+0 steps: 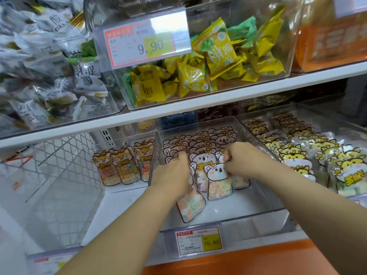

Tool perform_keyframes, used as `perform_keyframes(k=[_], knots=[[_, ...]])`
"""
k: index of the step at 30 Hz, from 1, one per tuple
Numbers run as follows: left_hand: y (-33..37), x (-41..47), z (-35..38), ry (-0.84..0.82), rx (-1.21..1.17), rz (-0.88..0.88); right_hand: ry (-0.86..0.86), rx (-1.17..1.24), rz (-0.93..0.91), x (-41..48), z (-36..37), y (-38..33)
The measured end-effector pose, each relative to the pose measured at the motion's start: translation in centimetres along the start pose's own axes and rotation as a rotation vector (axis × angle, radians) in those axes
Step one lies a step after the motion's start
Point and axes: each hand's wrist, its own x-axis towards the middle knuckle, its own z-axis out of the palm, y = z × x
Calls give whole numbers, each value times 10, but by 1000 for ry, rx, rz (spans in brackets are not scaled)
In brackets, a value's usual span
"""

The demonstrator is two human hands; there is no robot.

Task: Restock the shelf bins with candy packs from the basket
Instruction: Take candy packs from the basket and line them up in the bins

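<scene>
A clear shelf bin (228, 213) on the lower shelf holds several koala-print candy packs standing in rows. Both my hands reach into it. My left hand (172, 171) grips a candy pack (190, 205) of pastel rings that hangs below the palm, leaning toward the bin's front. My right hand (238, 157) pinches the top of the front koala pack (218, 183), which stands upright against the row behind it. The basket is not in view.
The bin to the left (95, 195) holds three orange cat packs (123, 165) at its back. The bin to the right is full of yellow cat packs (297, 157). The upper shelf (178, 110) overhangs with a bin of yellow candies (198, 76). A price tag (198, 242) hangs in front.
</scene>
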Motion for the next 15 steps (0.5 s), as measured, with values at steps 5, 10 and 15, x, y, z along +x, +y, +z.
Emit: perform_keyframes(k=[5, 10, 15], knots=[[0, -10, 0, 25, 59, 76, 81, 70, -26, -1, 16, -2], [3, -25, -4, 102, 160, 179, 167, 90, -17, 1, 22, -1], [5, -25, 6, -63, 113, 183, 35, 90, 21, 6, 10, 0]])
